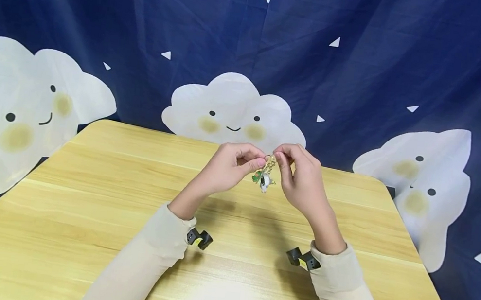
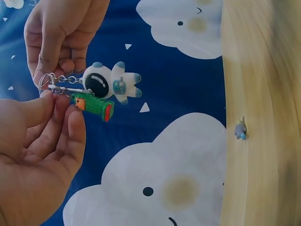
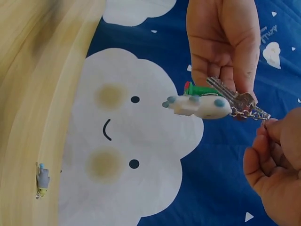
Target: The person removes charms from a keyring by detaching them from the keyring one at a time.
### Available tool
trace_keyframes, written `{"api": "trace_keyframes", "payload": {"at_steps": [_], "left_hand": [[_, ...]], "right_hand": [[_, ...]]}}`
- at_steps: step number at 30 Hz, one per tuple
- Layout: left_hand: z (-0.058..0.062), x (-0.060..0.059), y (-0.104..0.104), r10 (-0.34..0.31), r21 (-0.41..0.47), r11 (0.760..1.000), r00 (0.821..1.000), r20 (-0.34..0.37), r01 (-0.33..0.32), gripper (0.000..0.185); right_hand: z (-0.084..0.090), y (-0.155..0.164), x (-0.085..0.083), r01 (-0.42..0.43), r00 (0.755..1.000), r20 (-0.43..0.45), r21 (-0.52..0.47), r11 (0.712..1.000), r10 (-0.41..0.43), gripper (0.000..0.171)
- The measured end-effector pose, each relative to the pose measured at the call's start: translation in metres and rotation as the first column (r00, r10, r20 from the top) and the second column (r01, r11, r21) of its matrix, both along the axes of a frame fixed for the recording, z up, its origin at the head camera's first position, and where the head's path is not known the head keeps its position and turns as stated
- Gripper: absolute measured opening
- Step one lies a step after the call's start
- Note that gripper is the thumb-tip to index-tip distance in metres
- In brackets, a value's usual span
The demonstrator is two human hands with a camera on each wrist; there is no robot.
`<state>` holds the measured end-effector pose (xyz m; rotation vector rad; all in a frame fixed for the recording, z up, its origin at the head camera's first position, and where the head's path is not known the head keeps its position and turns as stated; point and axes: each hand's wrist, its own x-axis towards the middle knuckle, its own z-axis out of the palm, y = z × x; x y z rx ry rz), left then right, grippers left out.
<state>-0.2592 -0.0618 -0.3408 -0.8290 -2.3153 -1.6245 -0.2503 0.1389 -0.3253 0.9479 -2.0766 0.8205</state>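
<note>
Two pinch grips, of the left hand (image 1: 227, 169) and right hand (image 1: 302, 180), hold a metal ring (image 2: 45, 80) bearing an astronaut charm (image 2: 112, 82), green charm (image 2: 97, 106) and key (image 3: 222, 88).

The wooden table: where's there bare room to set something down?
In the head view, the table looks bare left of the left sleeve, right of the right sleeve, and between them. The far middle is crowded: left hand and right hand hold the keyring above, and a grey charm lies near the far edge.
</note>
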Motion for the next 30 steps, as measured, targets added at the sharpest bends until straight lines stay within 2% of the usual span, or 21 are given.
{"api": "trace_keyframes", "payload": {"at_steps": [5,15,20,30], "left_hand": [[0.0008,-0.0007,-0.0003,-0.002,0.047,0.999,0.999,0.036,0.001,0.014],[0.0038,0.0026,0.0004,0.01,0.146,0.989,1.0,-0.01,-0.008,0.014],[0.0048,0.0033,0.0,0.044,0.135,0.99,0.998,-0.037,-0.039,0.014],[0.0066,0.0062,0.0015,0.07,0.06,0.996,0.995,-0.068,-0.066,0.012]], "right_hand": [[-0.0008,0.0008,-0.0006,0.003,1.0,-0.008,-0.004,1.0,-0.003,0.008],[0.0008,0.0,0.0002,-0.027,1.0,-0.006,-0.003,1.0,0.027,0.006],[0.0007,-0.0001,0.0005,-0.03,1.0,-0.007,0.002,1.0,0.03,0.005],[0.0012,-0.0006,0.0018,-0.042,0.999,-0.019,0.026,0.999,0.043,0.005]]}}
